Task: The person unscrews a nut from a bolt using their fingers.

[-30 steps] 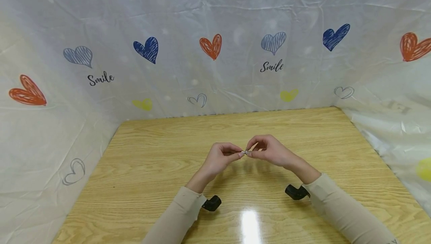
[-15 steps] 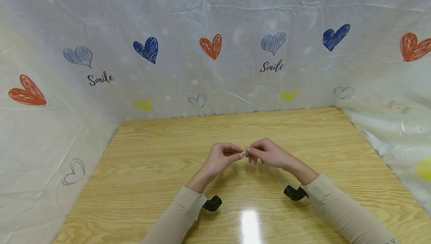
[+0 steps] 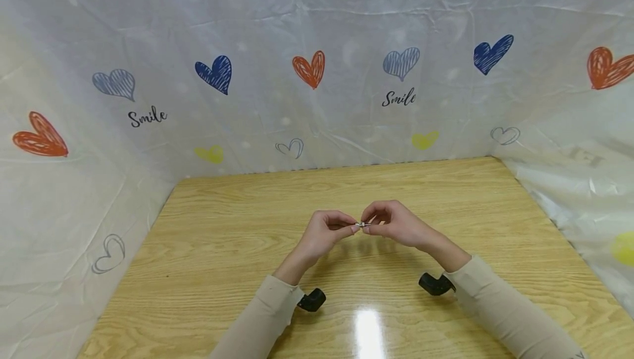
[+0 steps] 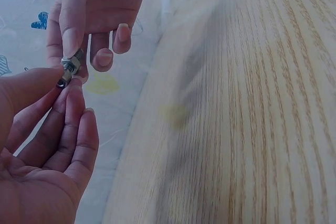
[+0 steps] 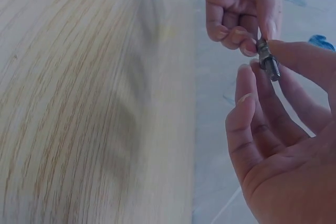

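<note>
On my head view the left hand and the right hand face each other above the middle of the table, with the bolt between them, spanning from one to the other. Behind the table's far edge I have the sheet, which also runs forward along both sides. Nearer my camera than the hands, the left wrist mount sits right of the left sleeve, the right wrist mount left of the right sleeve.
</note>
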The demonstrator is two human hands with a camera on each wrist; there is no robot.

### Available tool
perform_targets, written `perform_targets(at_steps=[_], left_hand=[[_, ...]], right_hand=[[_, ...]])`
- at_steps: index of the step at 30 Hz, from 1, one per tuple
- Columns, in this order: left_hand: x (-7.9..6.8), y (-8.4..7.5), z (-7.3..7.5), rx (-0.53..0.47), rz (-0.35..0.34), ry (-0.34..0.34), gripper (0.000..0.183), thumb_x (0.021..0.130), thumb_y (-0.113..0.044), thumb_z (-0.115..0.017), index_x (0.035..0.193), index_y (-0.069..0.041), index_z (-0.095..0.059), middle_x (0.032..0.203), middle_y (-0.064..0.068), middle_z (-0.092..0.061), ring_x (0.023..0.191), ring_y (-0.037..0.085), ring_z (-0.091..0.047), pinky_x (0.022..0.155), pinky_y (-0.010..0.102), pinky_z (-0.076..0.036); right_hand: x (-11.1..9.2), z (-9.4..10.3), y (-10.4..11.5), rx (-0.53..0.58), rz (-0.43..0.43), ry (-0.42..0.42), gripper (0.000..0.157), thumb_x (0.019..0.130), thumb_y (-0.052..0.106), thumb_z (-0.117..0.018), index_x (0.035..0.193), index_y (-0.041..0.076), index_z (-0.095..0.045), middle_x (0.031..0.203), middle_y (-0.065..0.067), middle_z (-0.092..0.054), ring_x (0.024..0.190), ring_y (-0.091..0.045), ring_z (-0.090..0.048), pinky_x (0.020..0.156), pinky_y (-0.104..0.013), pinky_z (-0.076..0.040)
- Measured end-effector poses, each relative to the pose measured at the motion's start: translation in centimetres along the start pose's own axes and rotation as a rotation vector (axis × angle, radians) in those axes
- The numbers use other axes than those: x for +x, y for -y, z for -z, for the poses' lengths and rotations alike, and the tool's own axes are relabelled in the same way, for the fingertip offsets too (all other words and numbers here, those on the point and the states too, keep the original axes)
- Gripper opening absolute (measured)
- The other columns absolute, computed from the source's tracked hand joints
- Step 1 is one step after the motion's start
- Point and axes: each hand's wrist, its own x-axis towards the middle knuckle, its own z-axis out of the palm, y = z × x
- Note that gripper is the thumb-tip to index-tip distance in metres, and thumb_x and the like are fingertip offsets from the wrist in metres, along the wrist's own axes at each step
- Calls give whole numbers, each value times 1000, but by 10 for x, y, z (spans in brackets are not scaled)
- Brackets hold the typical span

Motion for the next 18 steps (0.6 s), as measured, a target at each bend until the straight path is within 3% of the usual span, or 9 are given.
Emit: perform_targets(at_steps=[5, 10, 14, 18], left_hand=[[0, 1, 0, 2, -4, 2, 14, 95, -13, -76, 105, -3, -78, 103, 9, -74, 103, 47, -67, 90, 58, -55], [0, 1, 0, 1, -7, 2, 14, 95, -13, -76, 105, -4, -78, 104, 9, -74, 103, 48, -66, 89, 59, -55], [1, 2, 0, 9, -8, 1, 14, 95, -13, -76, 105, -4, -78, 103, 8, -75, 102, 47, -67, 89, 58, -55], [1, 3, 0, 14, -4, 0, 15, 94, -14, -77, 105, -4, -78, 103, 9, -75, 102, 46, -68, 89, 57, -56]], right_hand=[[0, -1, 2, -4, -21, -17, 19, 100, 20, -70, 115, 8, -69, 110, -14, -67, 93, -35, -65, 79, -53, -55], [1, 0, 1, -33, -64, -2, 28, 108, 28, -57, 114, 6, -71, 102, -21, -70, 89, -46, -63, 64, -37, -51], [3, -2, -1, -29, -78, 26, 34, 109, 28, -53, 107, 0, -73, 95, -21, -72, 84, -45, -64, 58, -27, -46], [3, -2, -1, -19, -75, 31, 29, 108, 23, -56, 109, -1, -73, 94, -19, -73, 83, -44, -64, 58, -26, -45]])
